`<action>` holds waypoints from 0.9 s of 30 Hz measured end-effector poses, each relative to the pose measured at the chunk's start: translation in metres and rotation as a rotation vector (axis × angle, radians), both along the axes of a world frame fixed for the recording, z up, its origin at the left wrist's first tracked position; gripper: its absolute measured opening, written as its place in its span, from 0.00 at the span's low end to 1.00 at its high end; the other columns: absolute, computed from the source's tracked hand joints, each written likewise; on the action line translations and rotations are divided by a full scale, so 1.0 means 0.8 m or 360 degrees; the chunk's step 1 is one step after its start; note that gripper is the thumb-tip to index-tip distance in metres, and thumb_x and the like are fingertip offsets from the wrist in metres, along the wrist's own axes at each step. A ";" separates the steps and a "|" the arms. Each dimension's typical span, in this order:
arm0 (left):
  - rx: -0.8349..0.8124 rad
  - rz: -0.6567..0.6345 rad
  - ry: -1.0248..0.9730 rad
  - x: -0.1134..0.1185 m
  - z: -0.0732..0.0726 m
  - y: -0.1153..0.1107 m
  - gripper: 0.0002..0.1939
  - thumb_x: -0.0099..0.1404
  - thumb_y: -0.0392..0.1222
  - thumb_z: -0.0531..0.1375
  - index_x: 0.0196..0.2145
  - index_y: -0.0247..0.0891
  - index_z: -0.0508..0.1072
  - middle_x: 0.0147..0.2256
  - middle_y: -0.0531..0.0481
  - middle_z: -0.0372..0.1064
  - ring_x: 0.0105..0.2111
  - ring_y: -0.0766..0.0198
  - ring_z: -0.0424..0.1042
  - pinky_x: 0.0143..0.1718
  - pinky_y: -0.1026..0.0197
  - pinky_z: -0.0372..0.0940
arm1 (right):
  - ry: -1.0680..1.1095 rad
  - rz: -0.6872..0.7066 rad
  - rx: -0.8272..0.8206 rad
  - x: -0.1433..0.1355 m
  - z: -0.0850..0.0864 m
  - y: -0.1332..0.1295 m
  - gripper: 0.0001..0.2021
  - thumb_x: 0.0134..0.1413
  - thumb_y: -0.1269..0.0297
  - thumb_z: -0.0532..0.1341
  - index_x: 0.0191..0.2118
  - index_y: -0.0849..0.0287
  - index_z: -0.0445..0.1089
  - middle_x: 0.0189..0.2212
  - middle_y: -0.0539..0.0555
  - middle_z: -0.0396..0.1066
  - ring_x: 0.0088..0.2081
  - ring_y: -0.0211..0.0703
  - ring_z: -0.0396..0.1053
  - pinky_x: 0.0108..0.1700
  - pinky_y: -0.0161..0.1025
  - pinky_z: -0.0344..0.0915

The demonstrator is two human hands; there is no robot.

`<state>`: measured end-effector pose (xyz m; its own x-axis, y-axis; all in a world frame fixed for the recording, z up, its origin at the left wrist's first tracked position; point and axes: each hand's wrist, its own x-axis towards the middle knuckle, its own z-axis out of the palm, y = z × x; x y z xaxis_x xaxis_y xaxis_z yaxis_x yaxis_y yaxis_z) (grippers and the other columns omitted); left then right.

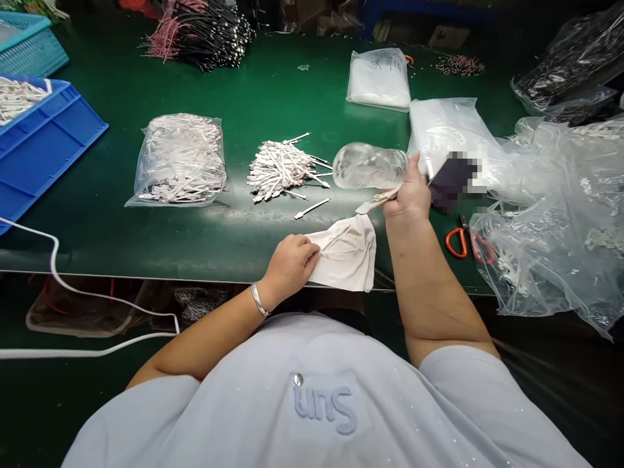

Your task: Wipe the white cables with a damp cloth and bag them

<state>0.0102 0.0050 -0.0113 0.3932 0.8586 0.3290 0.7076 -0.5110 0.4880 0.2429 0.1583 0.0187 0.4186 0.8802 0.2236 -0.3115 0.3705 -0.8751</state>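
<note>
My left hand (291, 265) pinches the left edge of a cream cloth (348, 253) at the table's front edge. Farther right, my right hand (412, 192) is closed round a small bunched piece of pale cloth (377, 200), beside the end of a clear bottle (368, 166) lying on its side; whether the hand touches the bottle is hard to tell. A loose pile of white connector pieces (280, 169) lies left of the bottle, with a single piece (312, 208) in front of it. Farther left sits a clear bag full of similar pieces (180, 159).
A blue crate (43, 143) stands at the left, near a white cable (121, 299). Orange-handled scissors (455, 242), a dark phone-like object (451, 182) and plastic bags (546, 247) lie at the right. Black and pink wires (209, 36) lie at the back.
</note>
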 end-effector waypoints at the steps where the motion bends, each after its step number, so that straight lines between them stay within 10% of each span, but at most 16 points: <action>1: 0.0003 0.0000 -0.0007 0.000 0.000 0.000 0.09 0.66 0.40 0.55 0.36 0.38 0.75 0.35 0.47 0.69 0.35 0.60 0.64 0.40 0.58 0.62 | -0.0089 -0.0182 0.0121 -0.003 0.012 -0.005 0.14 0.53 0.47 0.60 0.31 0.52 0.61 0.35 0.50 0.66 0.46 0.44 0.63 0.45 0.46 0.66; 5: -0.0001 -0.0004 -0.0024 0.000 -0.001 0.001 0.09 0.66 0.40 0.55 0.36 0.38 0.75 0.35 0.47 0.70 0.35 0.61 0.64 0.40 0.58 0.62 | -0.0882 -0.0469 0.0405 -0.004 0.063 -0.019 0.13 0.51 0.54 0.65 0.36 0.50 0.62 0.36 0.50 0.63 0.42 0.40 0.57 0.56 0.44 0.55; 9: -0.0010 0.0002 -0.0036 -0.001 -0.001 0.001 0.08 0.66 0.39 0.56 0.35 0.38 0.75 0.35 0.47 0.70 0.35 0.61 0.64 0.40 0.58 0.62 | -0.1481 -0.0406 0.0249 0.000 0.071 -0.013 0.13 0.50 0.57 0.66 0.38 0.53 0.63 0.37 0.53 0.63 0.43 0.43 0.55 0.57 0.48 0.51; 15: -0.0026 -0.0001 -0.0043 0.000 0.000 0.002 0.08 0.65 0.40 0.56 0.34 0.38 0.75 0.34 0.47 0.69 0.35 0.61 0.64 0.39 0.58 0.61 | -0.1567 -0.0350 0.0168 0.005 0.058 -0.006 0.11 0.53 0.59 0.64 0.42 0.53 0.66 0.39 0.55 0.65 0.44 0.44 0.54 0.57 0.47 0.49; 20: -0.0056 0.0004 -0.0061 0.000 0.001 0.002 0.07 0.65 0.40 0.56 0.34 0.37 0.75 0.34 0.47 0.69 0.35 0.61 0.64 0.40 0.57 0.62 | -0.1530 -0.0443 0.0415 0.005 0.074 -0.061 0.05 0.59 0.61 0.58 0.39 0.52 0.70 0.36 0.56 0.67 0.43 0.48 0.60 0.52 0.47 0.55; 27: -0.0125 -0.0002 -0.0082 -0.002 0.000 0.002 0.06 0.64 0.39 0.58 0.35 0.38 0.74 0.35 0.47 0.69 0.36 0.61 0.65 0.40 0.57 0.61 | -0.2725 0.0377 0.0286 -0.037 0.016 -0.176 0.14 0.56 0.73 0.53 0.39 0.54 0.75 0.28 0.54 0.66 0.30 0.42 0.62 0.30 0.37 0.55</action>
